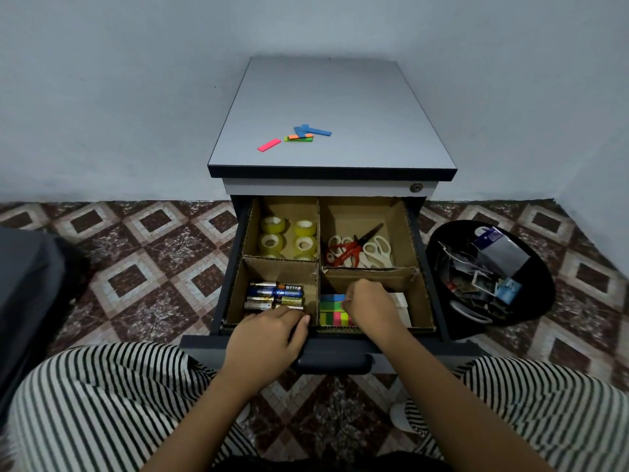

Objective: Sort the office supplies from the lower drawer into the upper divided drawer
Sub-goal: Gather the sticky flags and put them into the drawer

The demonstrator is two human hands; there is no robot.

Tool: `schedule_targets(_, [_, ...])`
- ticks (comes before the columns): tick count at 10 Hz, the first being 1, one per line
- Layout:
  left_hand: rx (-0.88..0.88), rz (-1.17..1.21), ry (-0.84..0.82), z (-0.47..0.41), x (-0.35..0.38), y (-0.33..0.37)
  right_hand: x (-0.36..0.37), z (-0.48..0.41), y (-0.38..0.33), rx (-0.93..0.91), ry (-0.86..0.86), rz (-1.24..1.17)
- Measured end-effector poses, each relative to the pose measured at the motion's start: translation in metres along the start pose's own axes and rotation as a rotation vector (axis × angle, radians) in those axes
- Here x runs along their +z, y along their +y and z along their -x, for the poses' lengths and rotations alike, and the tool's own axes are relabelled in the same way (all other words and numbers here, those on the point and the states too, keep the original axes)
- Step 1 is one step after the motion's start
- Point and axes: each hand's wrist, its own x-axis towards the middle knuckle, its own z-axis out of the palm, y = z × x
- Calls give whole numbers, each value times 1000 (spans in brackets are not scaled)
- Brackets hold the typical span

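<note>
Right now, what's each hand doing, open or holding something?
Left hand: curled by the batteries; grip cannot be told.
Right hand: curled, pinching the sticky notes.

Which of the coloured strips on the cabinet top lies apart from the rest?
The pink strip, alone at the left; the blue, orange and green ones overlap in a pile.
</note>
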Motion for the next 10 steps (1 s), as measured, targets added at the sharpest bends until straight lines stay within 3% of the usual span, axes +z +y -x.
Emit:
schedule_targets(7, [-30, 32, -90, 0, -6, 1, -9, 8, -1, -80, 5, -68])
schedule_targets(8, [-77, 106, -148, -1, -12, 3, -14, 16, -2, -128, 78, -129])
schedule_targets(9, [-188, 329, -193, -9, -18, 1, -22, 28, -6, -196, 124, -194])
schedule_targets(10, [-178, 418, -148, -33, -27, -6, -45, 30, -18, -289, 216, -307])
